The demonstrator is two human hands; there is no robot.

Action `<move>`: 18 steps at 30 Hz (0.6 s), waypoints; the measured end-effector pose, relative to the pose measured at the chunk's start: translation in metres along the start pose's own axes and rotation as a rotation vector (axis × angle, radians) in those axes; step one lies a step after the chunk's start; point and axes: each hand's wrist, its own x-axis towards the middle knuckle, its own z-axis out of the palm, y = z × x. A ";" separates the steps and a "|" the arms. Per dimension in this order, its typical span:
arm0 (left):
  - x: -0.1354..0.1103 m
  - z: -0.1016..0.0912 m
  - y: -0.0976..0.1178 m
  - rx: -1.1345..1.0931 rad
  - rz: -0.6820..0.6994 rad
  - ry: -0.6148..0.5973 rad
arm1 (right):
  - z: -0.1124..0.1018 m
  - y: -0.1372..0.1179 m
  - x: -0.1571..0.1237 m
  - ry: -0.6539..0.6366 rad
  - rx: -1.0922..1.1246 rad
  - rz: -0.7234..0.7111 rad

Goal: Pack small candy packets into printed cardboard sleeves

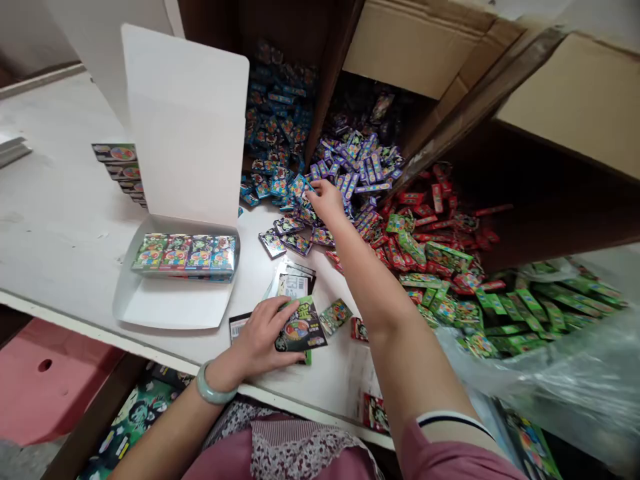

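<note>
My left hand (260, 337) rests near the table's front edge, its fingers closed round a small stack of green and black packets (301, 327). My right hand (326, 200) reaches far forward into the heap of small packets, its fingers curled down on the purple packets (353, 163) beside the blue packets (273, 140). What the right fingers grip is hidden. An open white carton (173, 303) with its lid standing up holds a row of green packets (185, 253) at the left.
Red packets (425, 207) and green packets (505, 307) lie heaped at the right, partly under a clear plastic bag (550, 373). Brown dividers and cardboard boxes (410, 47) stand behind. A stack of packets (123, 167) sits behind the carton. A red stool (45, 373) is below left.
</note>
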 end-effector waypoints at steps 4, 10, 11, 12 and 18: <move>0.000 -0.002 -0.002 -0.015 -0.009 0.020 | -0.026 0.041 -0.064 -0.196 0.636 0.173; 0.005 -0.014 0.001 -0.015 0.000 0.018 | -0.051 0.087 -0.163 -0.346 0.881 0.331; 0.006 -0.017 0.002 -0.009 0.003 0.029 | -0.051 0.092 -0.177 -0.350 0.833 0.336; 0.007 -0.019 0.002 0.000 0.003 0.042 | -0.051 0.097 -0.191 -0.346 0.762 0.334; 0.008 -0.034 0.002 0.074 -0.030 0.083 | -0.054 0.109 -0.246 -0.403 0.026 0.070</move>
